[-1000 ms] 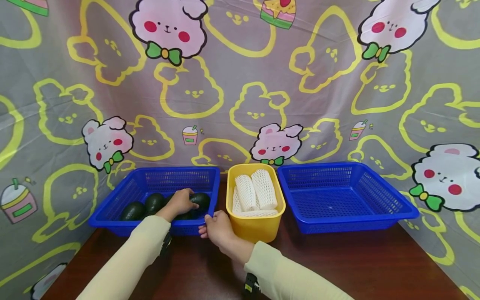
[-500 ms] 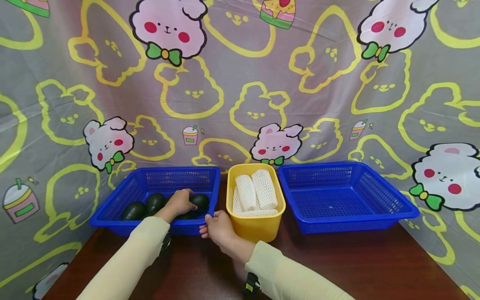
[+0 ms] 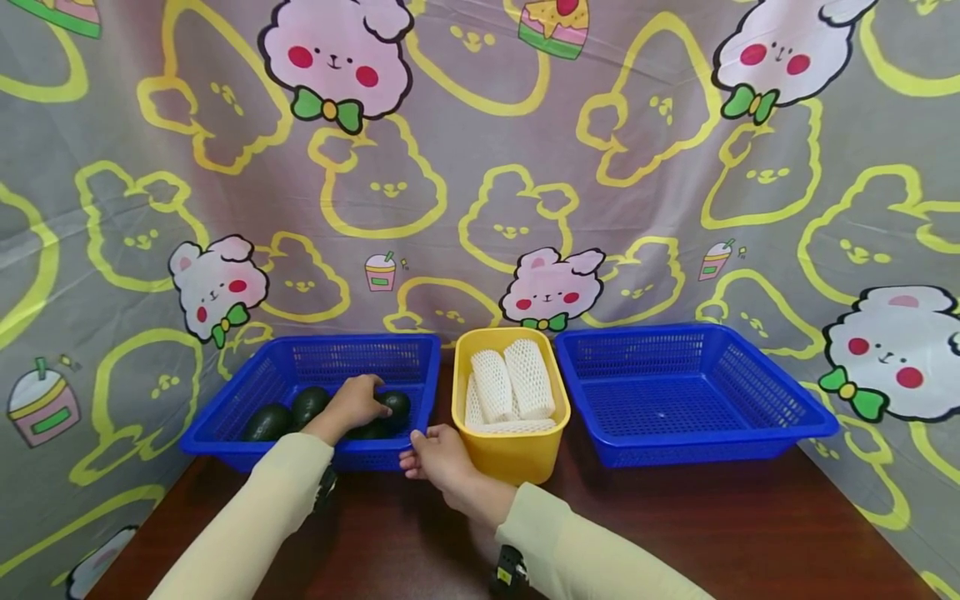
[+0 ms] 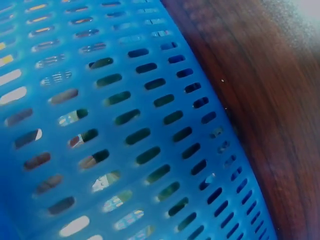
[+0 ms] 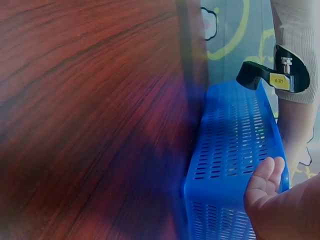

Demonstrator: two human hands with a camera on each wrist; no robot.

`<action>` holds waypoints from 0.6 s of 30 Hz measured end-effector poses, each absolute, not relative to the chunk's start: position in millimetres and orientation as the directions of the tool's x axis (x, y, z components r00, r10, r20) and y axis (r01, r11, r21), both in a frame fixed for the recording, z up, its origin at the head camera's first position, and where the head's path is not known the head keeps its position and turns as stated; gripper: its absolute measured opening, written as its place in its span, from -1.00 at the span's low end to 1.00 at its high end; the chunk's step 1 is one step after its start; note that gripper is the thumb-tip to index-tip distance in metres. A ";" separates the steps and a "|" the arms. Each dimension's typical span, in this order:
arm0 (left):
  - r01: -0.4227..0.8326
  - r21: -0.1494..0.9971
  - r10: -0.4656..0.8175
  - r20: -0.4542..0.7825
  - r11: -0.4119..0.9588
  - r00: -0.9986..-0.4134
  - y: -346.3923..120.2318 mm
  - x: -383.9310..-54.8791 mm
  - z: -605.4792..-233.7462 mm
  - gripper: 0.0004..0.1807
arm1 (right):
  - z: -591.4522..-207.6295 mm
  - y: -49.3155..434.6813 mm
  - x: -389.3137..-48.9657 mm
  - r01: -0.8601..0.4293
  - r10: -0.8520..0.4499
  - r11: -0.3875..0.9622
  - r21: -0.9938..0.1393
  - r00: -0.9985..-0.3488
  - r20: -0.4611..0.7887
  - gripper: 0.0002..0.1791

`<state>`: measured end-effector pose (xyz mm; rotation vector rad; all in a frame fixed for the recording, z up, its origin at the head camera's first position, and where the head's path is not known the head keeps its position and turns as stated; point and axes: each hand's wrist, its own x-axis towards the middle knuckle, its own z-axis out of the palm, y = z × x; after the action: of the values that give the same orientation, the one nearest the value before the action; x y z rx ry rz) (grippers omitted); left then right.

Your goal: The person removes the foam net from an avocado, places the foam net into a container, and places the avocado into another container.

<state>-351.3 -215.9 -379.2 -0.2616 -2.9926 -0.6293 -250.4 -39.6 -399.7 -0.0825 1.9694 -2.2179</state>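
Note:
In the head view my left hand [image 3: 354, 405] reaches into the left blue basket [image 3: 258, 448] and grips a glossy dark green avocado [image 3: 394, 407] near its right end, thumb on the near side. More avocados [image 3: 267, 422] lie to the left of the hand, and one is partly hidden beneath it. My right hand [image 3: 442, 457] pinches the basket's front right corner, thumb on the rim and fingers below. From the right wrist, that hand [image 5: 267, 195] shows against the basket corner [image 5: 220, 192]. The left wrist view holds mostly the slotted basket wall [image 4: 150, 120], with dark green behind its slots.
A yellow bin [image 3: 510, 454] with several white foam net sleeves [image 3: 531, 379] stands right of my right hand. Beyond it sits a second blue basket [image 3: 697, 446], its slotted floor showing. A patterned cloth [image 3: 465, 208] hangs close behind the brown table [image 3: 675, 525].
My left hand has shifted slightly left with the gripped avocado, which now sits further from the basket's right wall. The right hand has stayed at the corner.

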 end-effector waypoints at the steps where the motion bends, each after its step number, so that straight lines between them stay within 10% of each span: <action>1: 0.180 0.396 0.150 0.106 0.900 -0.983 -216.5 -350.6 -377.9 -0.38 | -399.0 -39.2 -249.5 0.096 -0.173 -0.106 -0.990 -0.982 -0.077 -0.78; 18: 0.240 0.482 0.175 0.176 0.843 -0.969 -215.1 -327.7 -342.7 -0.41 | -371.0 5.1 -216.5 0.021 -0.448 0.148 -0.989 -0.890 -0.086 -0.76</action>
<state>-327.7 -215.1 -342.7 -0.3274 -2.8946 -0.7812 -216.5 5.1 -371.0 -0.4102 2.0718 -1.7937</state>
